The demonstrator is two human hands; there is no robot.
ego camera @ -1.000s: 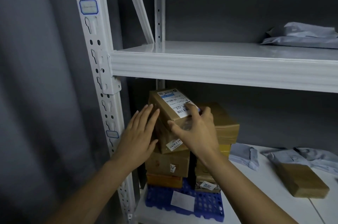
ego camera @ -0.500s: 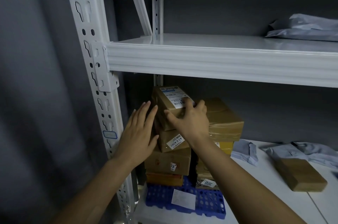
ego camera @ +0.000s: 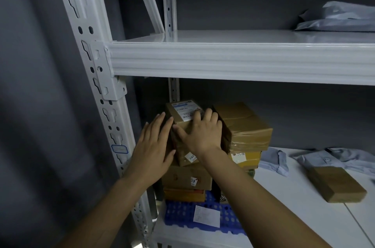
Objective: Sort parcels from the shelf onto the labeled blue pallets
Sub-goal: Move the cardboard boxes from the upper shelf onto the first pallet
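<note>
The flat left hand [ego camera: 154, 146] presses the side of a white-labelled brown cardboard box [ego camera: 182, 113]; the right hand [ego camera: 203, 136] grips its top, above a blue plastic pallet [ego camera: 180, 215].

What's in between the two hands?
A brown cardboard box with a white label. The left hand presses its side and the right hand grips its top, as the head view shows.

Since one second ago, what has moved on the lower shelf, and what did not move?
The right hand, gripping the labelled box, lowered it onto the stack. The left hand stays flat against its left side. The taped box beside it and the blue pallet did not move.
</note>
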